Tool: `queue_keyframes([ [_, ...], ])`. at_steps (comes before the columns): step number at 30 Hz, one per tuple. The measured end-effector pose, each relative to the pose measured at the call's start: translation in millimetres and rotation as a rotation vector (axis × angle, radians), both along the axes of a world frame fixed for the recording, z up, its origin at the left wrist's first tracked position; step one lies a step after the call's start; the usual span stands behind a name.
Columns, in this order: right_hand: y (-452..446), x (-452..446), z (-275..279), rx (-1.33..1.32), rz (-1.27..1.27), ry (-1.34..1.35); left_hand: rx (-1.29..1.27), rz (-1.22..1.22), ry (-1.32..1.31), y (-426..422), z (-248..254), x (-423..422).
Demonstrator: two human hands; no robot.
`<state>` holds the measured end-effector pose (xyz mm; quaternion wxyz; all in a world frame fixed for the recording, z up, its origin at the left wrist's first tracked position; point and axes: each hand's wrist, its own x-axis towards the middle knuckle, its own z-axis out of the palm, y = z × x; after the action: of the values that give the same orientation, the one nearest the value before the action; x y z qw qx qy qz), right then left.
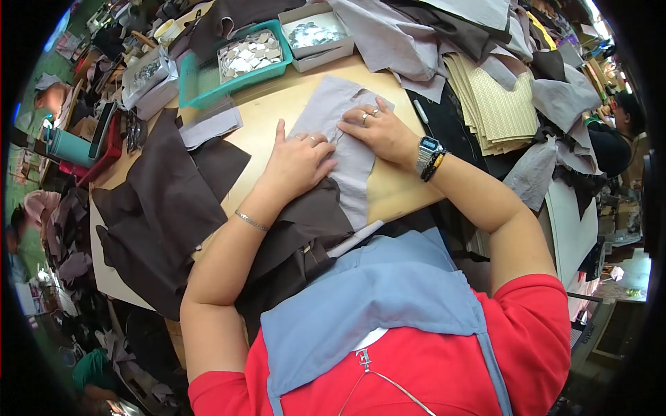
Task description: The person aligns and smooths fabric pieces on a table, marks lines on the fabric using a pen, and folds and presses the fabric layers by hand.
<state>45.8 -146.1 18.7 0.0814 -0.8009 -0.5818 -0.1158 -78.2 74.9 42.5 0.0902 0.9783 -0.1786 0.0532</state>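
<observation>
A light grey piece of fabric [355, 170] lies on the table in front of me, with a fold or seam running between my hands. My left hand [297, 163] rests on its left side, thumb stretched away and fingers bent down on the cloth. On the upper right part, my right hand [381, 132] has its fingers closed together at the fold, pinching the fabric; the fingertips are partly hidden. Dark brown fabric [316, 208] lies under my left hand and hangs over the table's near edge.
More dark brown fabric [156, 201] spreads to the left. Behind are a teal basket [198, 83] of small pale pieces and a white box [318, 52] of shiny discs. On the right, stacked cream quilted sheets [496, 111] lie beside a pen [421, 114] and grey cloth heaps.
</observation>
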Motion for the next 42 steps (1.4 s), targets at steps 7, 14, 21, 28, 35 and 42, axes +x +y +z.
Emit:
queue_keyframes([
  [7,-2.2,-1.1,-1.3,0.004,0.077,0.015,-0.091,0.083,0.010,3.1,-2.5,-22.4],
  [14,3.5,-7.0,8.0,-0.141,0.070,-0.002,0.021,0.089,-0.007,2.0,4.1,-34.8],
  [21,3.8,-12.7,4.8,-0.194,0.080,-0.003,0.132,0.026,-0.122,5.5,1.8,-43.2],
  [28,12.0,-40.3,22.6,-0.319,-0.008,0.035,0.185,-0.005,-0.143,5.0,3.3,-47.1],
  [35,12.9,-59.0,22.8,-0.256,0.010,0.038,0.160,0.034,-0.099,5.0,8.8,-49.0],
  [42,16.0,-64.6,15.4,-0.196,0.055,0.069,-0.035,0.125,-0.067,8.7,1.1,-56.6],
])
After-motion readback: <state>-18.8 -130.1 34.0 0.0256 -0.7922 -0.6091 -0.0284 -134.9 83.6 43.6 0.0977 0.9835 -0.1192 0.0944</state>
